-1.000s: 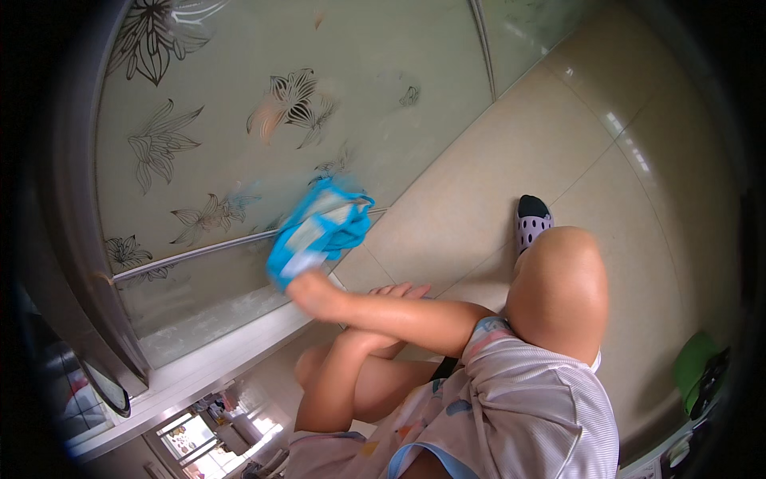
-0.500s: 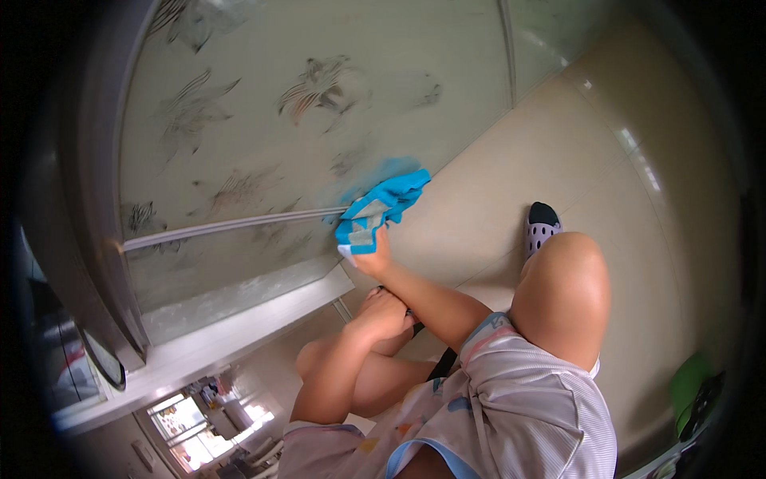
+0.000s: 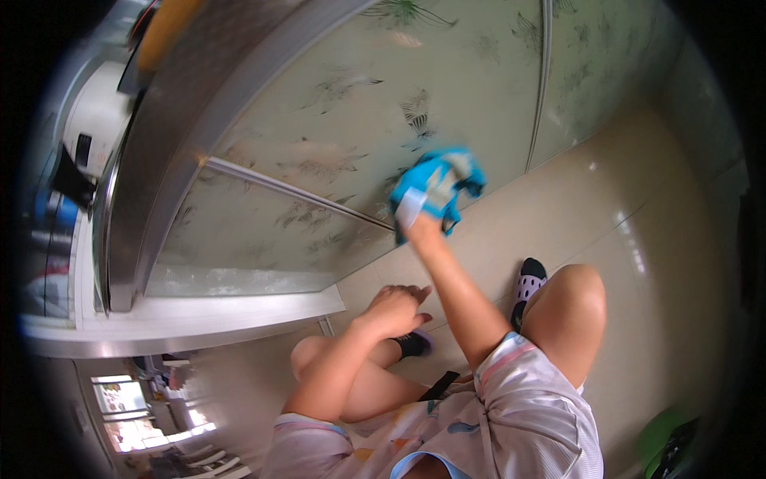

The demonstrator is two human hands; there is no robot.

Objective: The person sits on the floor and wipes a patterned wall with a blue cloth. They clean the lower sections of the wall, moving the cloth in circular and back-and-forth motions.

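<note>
A crumpled blue cloth with grey and white patches covers most of my right hand, which is closed on it. The cloth lies against the lower part of a frosted cabinet door printed with dark flower patterns, close to the pale strip between panels. My left hand hovers near my left knee with its thumb and fingers apart, holding nothing. The cloth is blurred at its edges, and my right fingers are hidden beneath it.
Beige floor tiles extend right of the cabinet. My foot in a lilac clog with dark holes rests there. A green round object stands at the lower right. A metal-edged counter runs along the left, with a window beyond.
My right hand and the cloth have moved right and slightly up across the cabinet door. My left hand has come away from my right forearm, its fingers spreading. The view has turned.
</note>
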